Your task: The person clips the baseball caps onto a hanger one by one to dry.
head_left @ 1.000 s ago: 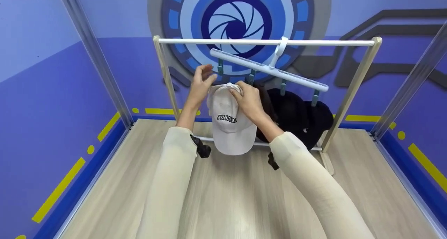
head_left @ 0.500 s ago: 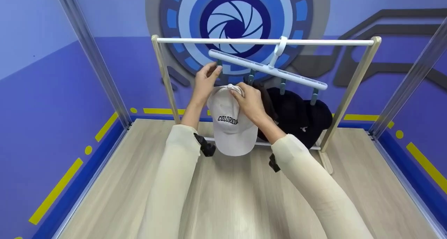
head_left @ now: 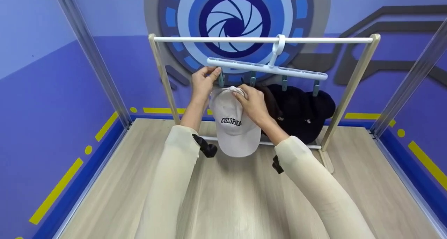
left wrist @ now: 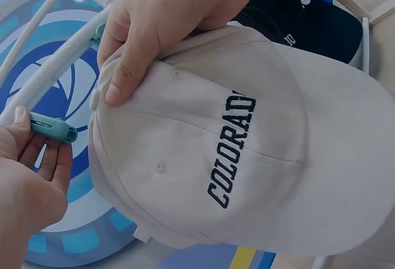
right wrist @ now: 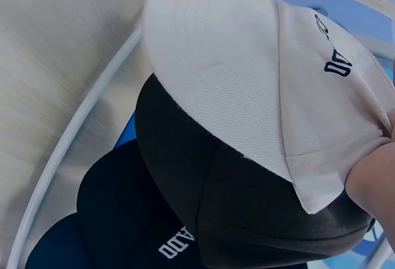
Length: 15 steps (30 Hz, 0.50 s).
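Note:
My right hand (head_left: pixel 256 104) pinches the crown of a white baseball cap (head_left: pixel 232 109) lettered COLORADO, near its top button, with the brim hanging down. To its left, my left hand (head_left: pixel 203 85) pinches the leftmost green clip (head_left: pixel 221 79) of a white hanger (head_left: pixel 244 64). In the left wrist view that clip (left wrist: pixel 54 128) sits between thumb and fingers, a small gap away from the cap (left wrist: pixel 185 139). Behind the white cap, dark caps (head_left: pixel 297 109) hang below the hanger's other clips. The right wrist view shows a dark brown cap (right wrist: pixel 247 213) partly covered by the white one.
The hanger hooks over the top bar (head_left: pixel 195 39) of a rack with wooden side posts (head_left: pixel 351 92). A lower white bar (head_left: pixel 207 138) crosses near the wood-grain tabletop (head_left: pixel 223 197). Blue patterned panels (head_left: pixel 118 74) stand behind and at both sides.
My left hand has moved to the leftmost clip and taken hold of it. The hanger's left end has dropped and its right end risen, so it hangs more level. My right hand still holds the white cap.

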Tool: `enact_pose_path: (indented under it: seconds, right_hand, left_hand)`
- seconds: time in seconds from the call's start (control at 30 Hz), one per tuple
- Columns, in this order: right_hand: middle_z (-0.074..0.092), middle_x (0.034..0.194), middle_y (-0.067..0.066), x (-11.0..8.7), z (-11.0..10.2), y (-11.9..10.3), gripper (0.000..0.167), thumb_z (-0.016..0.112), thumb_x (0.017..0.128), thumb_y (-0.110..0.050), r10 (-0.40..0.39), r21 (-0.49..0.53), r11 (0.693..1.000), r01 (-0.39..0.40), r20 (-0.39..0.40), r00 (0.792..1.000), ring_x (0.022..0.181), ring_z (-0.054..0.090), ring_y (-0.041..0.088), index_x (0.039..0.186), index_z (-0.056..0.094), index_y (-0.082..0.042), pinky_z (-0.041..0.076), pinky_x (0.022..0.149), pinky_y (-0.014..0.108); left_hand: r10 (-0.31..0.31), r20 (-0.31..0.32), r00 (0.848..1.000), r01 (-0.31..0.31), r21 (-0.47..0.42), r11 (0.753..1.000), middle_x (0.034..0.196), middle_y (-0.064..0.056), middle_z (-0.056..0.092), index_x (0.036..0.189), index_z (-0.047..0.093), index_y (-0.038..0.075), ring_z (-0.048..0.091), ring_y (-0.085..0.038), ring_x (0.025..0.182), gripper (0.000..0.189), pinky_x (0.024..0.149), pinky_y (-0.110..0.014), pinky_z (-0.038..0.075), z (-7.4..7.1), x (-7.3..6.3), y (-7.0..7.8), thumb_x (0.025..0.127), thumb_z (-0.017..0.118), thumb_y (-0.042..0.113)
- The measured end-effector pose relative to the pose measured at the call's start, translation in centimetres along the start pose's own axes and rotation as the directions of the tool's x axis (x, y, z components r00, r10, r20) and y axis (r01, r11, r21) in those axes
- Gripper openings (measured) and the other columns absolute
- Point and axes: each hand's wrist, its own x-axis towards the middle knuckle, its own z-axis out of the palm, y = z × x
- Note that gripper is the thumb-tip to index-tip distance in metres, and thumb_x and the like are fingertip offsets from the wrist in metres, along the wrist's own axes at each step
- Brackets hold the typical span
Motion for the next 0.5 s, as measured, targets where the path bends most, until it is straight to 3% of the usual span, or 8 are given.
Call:
enact_pose_path:
  seconds: [0.5]
  right_hand:
    - [0.074,0.103,0.007,0.01,-0.28,-0.11,0.021,0.069,0.097,-0.027,-0.059,0.0,0.998,0.059,-0.038,0.998,0.091,0.065,0.022,0.106,0.075,-0.009,0.049,0.081,0.038]
  left_hand:
    - [-0.037,0.026,0.999,0.039,-0.067,0.997,0.088,-0.009,0.071,0.106,0.072,-0.009,0.07,-0.012,0.075,0.022,0.074,-0.028,0.058,0.43,-0.1,-0.22,0.094,0.073,0.009]
